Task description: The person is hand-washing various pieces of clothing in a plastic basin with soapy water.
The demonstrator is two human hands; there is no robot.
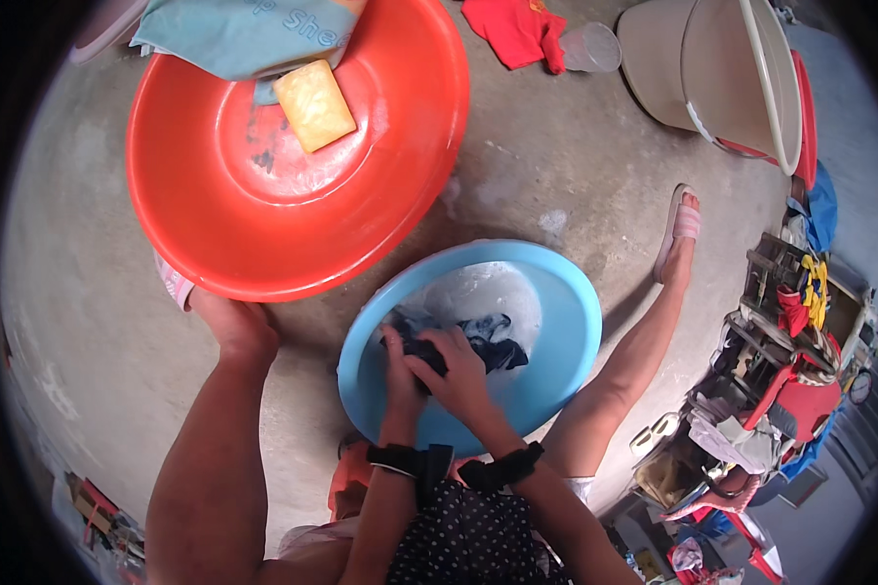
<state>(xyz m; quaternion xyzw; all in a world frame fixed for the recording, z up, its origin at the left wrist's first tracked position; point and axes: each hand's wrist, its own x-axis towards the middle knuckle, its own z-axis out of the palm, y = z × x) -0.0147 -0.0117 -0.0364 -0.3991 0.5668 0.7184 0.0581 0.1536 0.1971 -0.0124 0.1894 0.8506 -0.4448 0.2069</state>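
A light blue plastic basin [567, 344] stands on the floor between my legs, with whitish suds in its bottom. Inside it lies a wet dark cloth [499, 352], bunched up. My left hand [404, 369] grips one part of the cloth at the basin's left side. Close beside it, my right hand [453, 365] is closed on the same dark fabric, thumb towards the left hand. Folds of cloth between the two hands are partly hidden by my fingers. Black bands circle both wrists.
A large red plastic basin [212, 227] sits ahead to the left, holding a yellow soap bar [314, 106] and a blue-grey printed cloth [234, 36]. Beyond are a red cloth [516, 33], a clear plastic cup [591, 47] and a beige bucket [658, 66]. Cluttered chairs [808, 409] stand right.
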